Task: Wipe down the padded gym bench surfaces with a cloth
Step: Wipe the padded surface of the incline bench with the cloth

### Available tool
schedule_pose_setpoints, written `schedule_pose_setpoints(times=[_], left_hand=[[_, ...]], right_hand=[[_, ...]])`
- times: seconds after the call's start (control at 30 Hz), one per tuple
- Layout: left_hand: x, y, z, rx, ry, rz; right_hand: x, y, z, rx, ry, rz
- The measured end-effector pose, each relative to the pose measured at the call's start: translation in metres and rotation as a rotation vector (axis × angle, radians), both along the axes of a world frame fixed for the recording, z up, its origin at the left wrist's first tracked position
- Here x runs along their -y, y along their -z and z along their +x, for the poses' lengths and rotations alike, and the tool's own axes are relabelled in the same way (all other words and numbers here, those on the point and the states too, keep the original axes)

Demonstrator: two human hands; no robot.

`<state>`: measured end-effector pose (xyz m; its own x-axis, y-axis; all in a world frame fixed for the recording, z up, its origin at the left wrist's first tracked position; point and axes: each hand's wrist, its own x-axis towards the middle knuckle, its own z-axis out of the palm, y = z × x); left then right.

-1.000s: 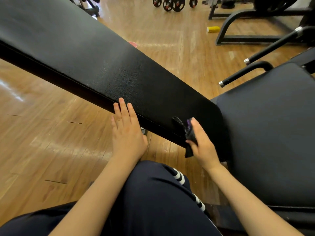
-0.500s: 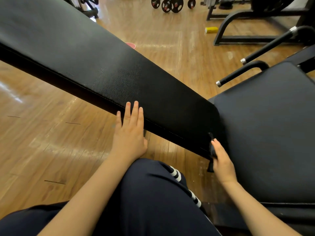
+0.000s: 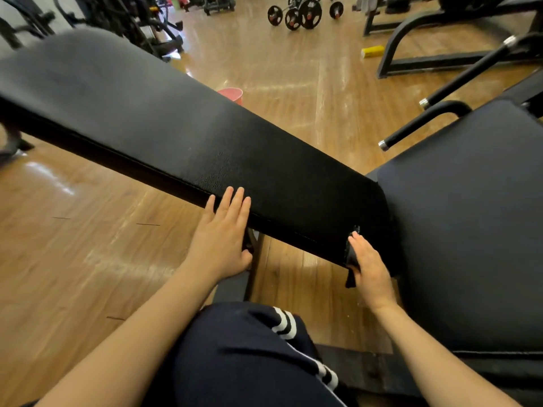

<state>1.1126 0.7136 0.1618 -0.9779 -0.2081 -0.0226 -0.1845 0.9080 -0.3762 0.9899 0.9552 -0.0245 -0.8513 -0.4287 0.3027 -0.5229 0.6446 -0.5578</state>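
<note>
A long black padded backrest (image 3: 205,136) runs from the upper left down to the wider black seat pad (image 3: 470,215) on the right. My left hand (image 3: 223,239) lies flat against the backrest's near side edge, with straight fingers reaching onto the top. At the backrest's lower end, beside the seat pad, my right hand (image 3: 370,265) presses a dark cloth (image 3: 350,259) against the same side edge with straight fingers. A corner of the cloth hangs below the hand.
My knee in dark trousers with white stripes (image 3: 249,353) is under the hands. Black handle bars (image 3: 423,121) stick out behind the seat pad. On the wooden floor beyond are a red tub (image 3: 232,94), weight plates (image 3: 302,13), a yellow block (image 3: 372,51) and machine frames (image 3: 411,63).
My right hand slid the cloth to the right along the backrest's near edge, down to its lower end by the seat pad. My left hand shifted slightly right along the same edge.
</note>
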Motion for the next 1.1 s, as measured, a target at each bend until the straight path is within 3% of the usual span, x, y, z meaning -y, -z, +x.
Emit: schedule_pose_setpoints(times=[0.13,0.3,0.37,0.57,0.77,0.87,1.0,1.1], left_hand=[[0.000,0.000,-0.001,0.000,0.002,0.022],[-0.005,0.002,-0.003,-0.001,-0.015,0.040],[-0.005,0.005,-0.003,-0.017,-0.005,0.044],[-0.005,0.011,-0.006,-0.039,-0.013,0.047],[-0.010,0.011,-0.006,-0.015,-0.057,-0.021],[-0.017,0.006,-0.006,0.013,-0.105,-0.105],[-0.030,-0.006,-0.012,0.112,-0.179,-0.136],[-0.038,-0.021,-0.024,0.102,-0.118,-0.095]], right_hand=[[-0.008,0.013,-0.005,-0.025,-0.006,-0.005],[-0.033,0.036,0.003,0.166,0.355,-0.146],[-0.036,0.038,0.003,0.194,0.392,-0.160],[-0.022,0.027,0.006,0.029,0.148,-0.149],[-0.032,0.012,-0.001,0.216,0.144,-0.212],[-0.042,0.006,-0.001,0.292,0.202,-0.144],[-0.035,-0.026,-0.001,0.271,0.011,-0.022],[-0.028,-0.059,-0.010,0.249,-0.101,0.043]])
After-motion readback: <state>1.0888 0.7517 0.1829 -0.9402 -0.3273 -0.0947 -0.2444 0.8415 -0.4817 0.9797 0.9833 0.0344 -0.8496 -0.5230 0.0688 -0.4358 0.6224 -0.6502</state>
